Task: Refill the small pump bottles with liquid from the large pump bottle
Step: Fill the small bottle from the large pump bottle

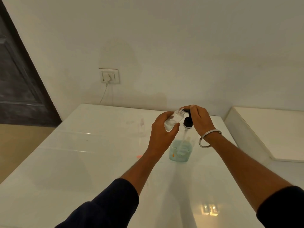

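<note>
Spillage is the chief risk: left hand (162, 129) grips the small clear uncapped bottle (174, 120), tilted, its mouth at the black pump spout (187, 111) of the large clear bottle of blue-green liquid (180, 150) standing on the white worktop (82, 162); right hand (199, 118) grips the pump head, and misalignment would send liquid outside the neck

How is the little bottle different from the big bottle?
The little bottle is held tilted in the air by the left hand; the big bottle stands upright on the table. The little bottle has an open neck with no pump; the big bottle has a black pump, which the right hand presses. The big bottle looks blue-green; the little one looks clear. Both are see-through.
</note>
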